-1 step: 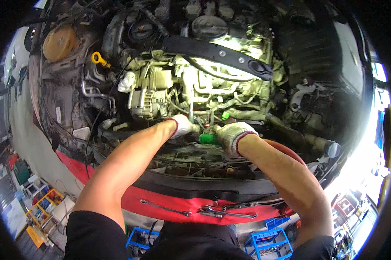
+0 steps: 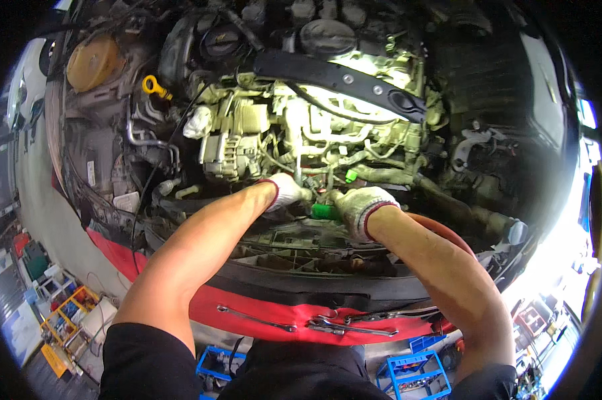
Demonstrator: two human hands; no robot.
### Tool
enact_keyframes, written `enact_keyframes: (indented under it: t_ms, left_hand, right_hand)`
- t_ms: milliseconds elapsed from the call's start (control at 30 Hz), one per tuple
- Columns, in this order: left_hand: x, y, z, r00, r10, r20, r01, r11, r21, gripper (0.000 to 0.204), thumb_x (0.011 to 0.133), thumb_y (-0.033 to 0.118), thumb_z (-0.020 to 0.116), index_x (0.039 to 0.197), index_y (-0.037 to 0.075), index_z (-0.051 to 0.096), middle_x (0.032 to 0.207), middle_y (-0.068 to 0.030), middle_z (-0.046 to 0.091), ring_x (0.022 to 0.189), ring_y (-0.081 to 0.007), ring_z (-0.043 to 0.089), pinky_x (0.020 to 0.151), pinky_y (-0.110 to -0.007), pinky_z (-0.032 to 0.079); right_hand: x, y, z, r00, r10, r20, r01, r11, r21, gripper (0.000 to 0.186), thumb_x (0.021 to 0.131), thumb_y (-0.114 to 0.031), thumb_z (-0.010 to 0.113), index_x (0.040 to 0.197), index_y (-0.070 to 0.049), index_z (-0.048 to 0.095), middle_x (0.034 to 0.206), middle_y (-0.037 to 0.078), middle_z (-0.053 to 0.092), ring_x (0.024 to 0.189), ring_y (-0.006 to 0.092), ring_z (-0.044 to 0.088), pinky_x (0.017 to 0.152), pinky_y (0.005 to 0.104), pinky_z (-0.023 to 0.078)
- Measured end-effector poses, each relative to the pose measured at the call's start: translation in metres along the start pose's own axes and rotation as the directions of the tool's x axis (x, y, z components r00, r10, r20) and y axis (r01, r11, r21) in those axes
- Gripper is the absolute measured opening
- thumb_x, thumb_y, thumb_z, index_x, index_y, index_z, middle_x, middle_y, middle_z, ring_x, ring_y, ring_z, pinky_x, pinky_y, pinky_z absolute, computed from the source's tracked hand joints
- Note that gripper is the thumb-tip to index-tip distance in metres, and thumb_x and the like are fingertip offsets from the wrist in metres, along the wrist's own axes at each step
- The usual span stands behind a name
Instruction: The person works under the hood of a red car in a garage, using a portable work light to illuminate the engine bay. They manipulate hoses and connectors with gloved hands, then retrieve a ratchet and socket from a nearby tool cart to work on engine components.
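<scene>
Both my hands wear white knit work gloves with dark red cuffs and reach into the front of a car's engine bay. My left hand (image 2: 288,191) is closed low in front of the engine (image 2: 241,150), its fingers against small parts and a thin upright rod or pipe (image 2: 298,169). What it grips is hidden. To its right, my right hand (image 2: 365,205) is curled, fingertips turned inward toward the left hand. A green cylinder-shaped piece (image 2: 325,212) lies right beside its fingers; I cannot tell whether it is held. A small bright green piece (image 2: 351,176) sits just above that hand.
A long black bar-shaped work light (image 2: 341,83) lies across the engine, lighting it. Wrenches (image 2: 256,319) rest on a red cover (image 2: 208,300) along the front edge. Blue tool trays (image 2: 414,375) stand below. A yellow dipstick handle (image 2: 156,87) and orange-tan reservoir (image 2: 96,63) are at left.
The whole view has shifted very slightly. Both hands stay at the same spot in front of the engine, with no clear change in grip.
</scene>
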State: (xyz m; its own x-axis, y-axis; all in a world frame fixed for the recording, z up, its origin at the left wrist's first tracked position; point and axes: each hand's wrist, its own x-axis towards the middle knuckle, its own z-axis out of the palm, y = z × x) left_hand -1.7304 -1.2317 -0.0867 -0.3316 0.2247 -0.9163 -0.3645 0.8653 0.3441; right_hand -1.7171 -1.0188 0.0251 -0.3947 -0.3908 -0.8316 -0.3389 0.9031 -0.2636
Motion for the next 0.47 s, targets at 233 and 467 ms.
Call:
enact_keyframes:
  t_ms: [233, 467]
  left_hand:
    - [0.000, -0.006, 0.001, 0.993, 0.082, -0.090, -0.089, 0.993, -0.081, 0.056, 0.080, 0.045, 0.073, 0.110, -0.002, 0.075, 0.106, -0.0242, 0.074, 0.096, -0.0316, 0.069, 0.087, -0.038, 0.053]
    - [-0.012, 0.056, -0.007, 0.985, 0.172, 0.001, -0.171, 0.981, 0.087, 0.061, 0.086, 0.055, 0.069, 0.103, -0.003, 0.076, 0.096, -0.0257, 0.074, 0.087, -0.0338, 0.069, 0.085, -0.041, 0.053]
  right_hand:
    - [-0.002, 0.001, -0.007, 0.998, -0.032, -0.048, 0.028, 0.997, -0.072, 0.034, 0.095, -0.012, 0.057, 0.128, -0.004, 0.061, 0.108, 0.018, 0.075, 0.101, 0.0338, 0.073, 0.083, 0.0447, 0.059]
    - [-0.032, 0.036, 0.001, 0.993, -0.018, -0.118, -0.001, 0.988, -0.157, 0.034, 0.100, -0.011, 0.054, 0.134, -0.013, 0.058, 0.118, 0.016, 0.071, 0.104, 0.0294, 0.072, 0.087, 0.0422, 0.059]
